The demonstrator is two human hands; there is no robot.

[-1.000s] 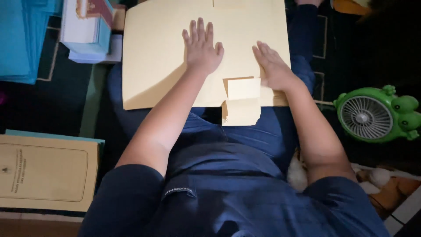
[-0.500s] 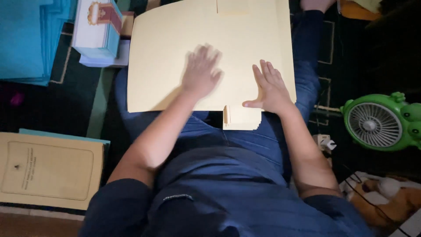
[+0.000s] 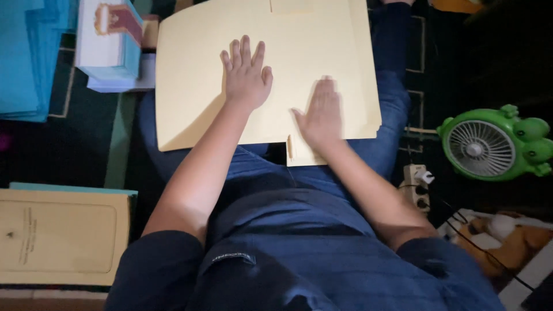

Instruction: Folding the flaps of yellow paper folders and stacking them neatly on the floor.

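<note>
The person is sitting with a large cream folder [image 3: 196, 109] lying across the lap, and both hands are pressing flat on it. The left hand [image 3: 246, 75] is lying palm down with fingers spread near the folder's middle; its grip is wide and holding nothing. The right hand [image 3: 322, 112] is blurred, flat on the sheet by the near edge, just above a small folded tab [image 3: 299, 154] sticking out below the edge; its grip is also open and holding nothing. Judging by this, the step in hand is smoothing or creasing the folded part flat, and the next move is probably calling for firm pressure along the fold near the tab while the left hand is steadying the sheet.

Around the lap, a green fan [image 3: 495, 144] is standing to the right, a power strip [image 3: 416, 184] beside it, a tan book [image 3: 60, 236] lying at the left, and blue sheets [image 3: 23, 57] and a stack of booklets [image 3: 109, 46] lying further off. None is crowding the folder.
</note>
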